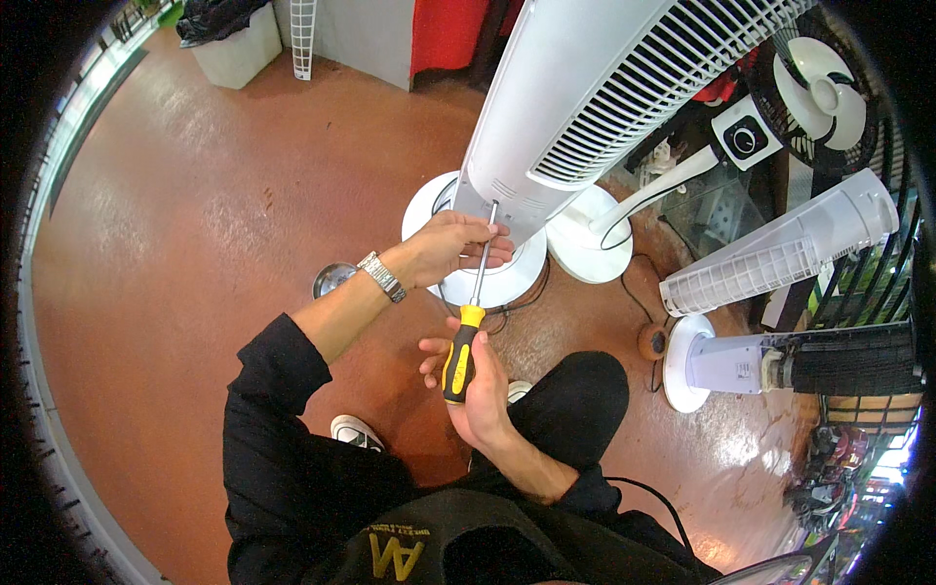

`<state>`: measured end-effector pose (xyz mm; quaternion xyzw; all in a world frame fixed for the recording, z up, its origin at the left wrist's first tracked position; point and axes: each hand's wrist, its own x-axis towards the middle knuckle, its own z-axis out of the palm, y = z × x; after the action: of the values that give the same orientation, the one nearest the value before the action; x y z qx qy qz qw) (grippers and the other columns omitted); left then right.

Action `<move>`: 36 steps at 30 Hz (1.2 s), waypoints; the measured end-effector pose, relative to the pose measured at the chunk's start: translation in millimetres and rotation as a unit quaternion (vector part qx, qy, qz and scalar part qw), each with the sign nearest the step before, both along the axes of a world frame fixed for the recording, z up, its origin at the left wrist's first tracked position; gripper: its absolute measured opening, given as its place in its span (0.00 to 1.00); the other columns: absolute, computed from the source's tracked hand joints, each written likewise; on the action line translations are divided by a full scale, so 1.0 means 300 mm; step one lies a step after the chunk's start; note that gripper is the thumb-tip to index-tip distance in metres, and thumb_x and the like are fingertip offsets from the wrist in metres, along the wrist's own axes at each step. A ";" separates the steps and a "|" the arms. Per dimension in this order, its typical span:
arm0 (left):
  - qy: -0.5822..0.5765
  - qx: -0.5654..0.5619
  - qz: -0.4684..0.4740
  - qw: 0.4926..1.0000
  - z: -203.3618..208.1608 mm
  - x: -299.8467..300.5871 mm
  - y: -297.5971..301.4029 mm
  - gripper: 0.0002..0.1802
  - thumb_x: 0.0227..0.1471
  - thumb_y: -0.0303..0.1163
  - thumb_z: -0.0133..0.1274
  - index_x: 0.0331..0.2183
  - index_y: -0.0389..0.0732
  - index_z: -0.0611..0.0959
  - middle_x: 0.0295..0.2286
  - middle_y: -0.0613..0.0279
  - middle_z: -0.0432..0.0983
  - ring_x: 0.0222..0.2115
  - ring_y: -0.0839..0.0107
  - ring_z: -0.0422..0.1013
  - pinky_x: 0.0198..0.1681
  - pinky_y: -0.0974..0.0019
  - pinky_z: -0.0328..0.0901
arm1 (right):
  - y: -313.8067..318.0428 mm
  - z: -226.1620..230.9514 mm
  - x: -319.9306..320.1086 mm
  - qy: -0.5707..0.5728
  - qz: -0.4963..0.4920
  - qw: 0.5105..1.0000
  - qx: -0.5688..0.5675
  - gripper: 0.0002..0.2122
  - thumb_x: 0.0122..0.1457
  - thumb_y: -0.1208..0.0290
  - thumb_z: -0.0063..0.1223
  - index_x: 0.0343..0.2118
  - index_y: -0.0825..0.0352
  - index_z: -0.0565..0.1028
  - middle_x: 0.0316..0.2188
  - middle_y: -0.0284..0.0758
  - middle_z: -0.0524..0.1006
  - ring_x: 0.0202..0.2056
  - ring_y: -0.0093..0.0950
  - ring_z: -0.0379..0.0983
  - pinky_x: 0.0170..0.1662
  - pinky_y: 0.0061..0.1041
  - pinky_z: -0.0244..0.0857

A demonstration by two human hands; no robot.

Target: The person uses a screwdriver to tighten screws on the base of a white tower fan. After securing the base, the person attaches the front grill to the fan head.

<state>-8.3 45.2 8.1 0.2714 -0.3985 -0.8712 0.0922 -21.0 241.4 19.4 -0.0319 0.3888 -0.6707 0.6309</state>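
Observation:
My right hand [484,395] is around the yellow-and-black handle of a long screwdriver [459,363], some fingertips loose on its left side. The steel shaft runs up to a small dark hole low on a white tower fan [546,107]. My left hand [453,249] holds the shaft near its tip between thumb and fingers, close to the fan's lower body. The tower fan stands tilted in view on a round white base [421,216], partly hidden behind my left hand. A small metal bowl [333,279] is on the floor beside my left wrist.
Right of the tower fan stands a pedestal fan [824,96] on a white round base. Beyond it are a detached white grille housing [780,255] and an opened tower fan [717,363]. Dark cables cross the floor. A white bin [237,49] stands far left.

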 end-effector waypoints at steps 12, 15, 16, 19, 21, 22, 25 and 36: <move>-0.014 -0.031 0.049 0.998 -0.027 -0.002 0.013 0.18 0.56 0.34 0.51 0.40 0.28 0.76 0.37 0.50 0.75 0.38 0.67 0.73 0.46 0.67 0.70 | 0.003 -0.025 0.009 0.039 -0.030 0.998 0.038 0.15 0.63 0.69 0.45 0.49 0.66 0.60 0.41 0.37 0.69 0.38 0.29 0.72 0.39 0.29 0.70; 0.014 -0.014 0.046 0.999 -0.017 0.000 -0.004 0.15 0.56 0.32 0.52 0.38 0.28 0.77 0.36 0.50 0.76 0.37 0.68 0.74 0.43 0.69 0.71 | 0.000 -0.018 -0.035 -0.046 0.010 0.999 0.016 0.14 0.64 0.66 0.43 0.48 0.67 0.61 0.41 0.37 0.70 0.38 0.30 0.72 0.40 0.29 0.70; 0.010 -0.037 0.048 0.998 -0.034 0.001 -0.006 0.15 0.56 0.32 0.51 0.38 0.27 0.77 0.36 0.50 0.76 0.37 0.68 0.74 0.44 0.69 0.71 | -0.001 -0.029 -0.026 -0.003 0.000 1.000 0.026 0.14 0.64 0.67 0.43 0.49 0.67 0.61 0.40 0.37 0.71 0.38 0.30 0.72 0.40 0.29 0.70; -0.029 -0.087 0.058 0.994 -0.036 -0.001 0.000 0.14 0.56 0.31 0.50 0.38 0.27 0.77 0.37 0.49 0.76 0.37 0.68 0.74 0.44 0.69 0.70 | 0.000 -0.068 0.007 0.112 -0.029 0.992 0.057 0.14 0.64 0.68 0.43 0.49 0.66 0.62 0.40 0.38 0.72 0.38 0.30 0.72 0.39 0.29 0.69; -0.043 -0.097 0.063 0.992 -0.039 -0.001 0.003 0.14 0.56 0.30 0.51 0.38 0.27 0.77 0.37 0.50 0.76 0.37 0.68 0.74 0.44 0.69 0.70 | 0.000 -0.068 0.016 0.167 -0.044 0.982 0.077 0.14 0.64 0.68 0.43 0.49 0.66 0.62 0.40 0.38 0.72 0.39 0.30 0.72 0.39 0.29 0.69; -0.039 -0.093 0.064 0.993 -0.051 0.002 0.002 0.14 0.56 0.30 0.51 0.38 0.28 0.77 0.36 0.50 0.76 0.37 0.68 0.74 0.44 0.69 0.70 | 0.001 -0.059 0.018 0.142 -0.045 0.986 0.077 0.14 0.63 0.69 0.43 0.49 0.66 0.62 0.40 0.38 0.72 0.39 0.30 0.72 0.39 0.29 0.69; -0.016 -0.007 0.048 0.999 -0.012 0.001 -0.004 0.14 0.54 0.31 0.54 0.38 0.29 0.78 0.34 0.53 0.77 0.36 0.70 0.74 0.43 0.70 0.70 | 0.002 -0.035 0.000 0.054 -0.043 0.996 0.064 0.14 0.62 0.71 0.45 0.49 0.67 0.62 0.40 0.38 0.72 0.39 0.30 0.72 0.39 0.29 0.69; -0.038 -0.076 0.041 0.996 -0.042 0.002 -0.006 0.17 0.57 0.31 0.49 0.42 0.27 0.75 0.40 0.49 0.74 0.39 0.68 0.73 0.46 0.68 0.70 | -0.010 -0.069 0.020 0.129 -0.063 0.985 0.099 0.17 0.67 0.59 0.28 0.49 0.66 0.63 0.44 0.41 0.72 0.36 0.30 0.73 0.37 0.27 0.68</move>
<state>-7.8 43.3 -4.3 0.3129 -0.4554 -0.8229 0.1326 -14.9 238.4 -1.2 -0.0314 0.5326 -0.6574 0.5322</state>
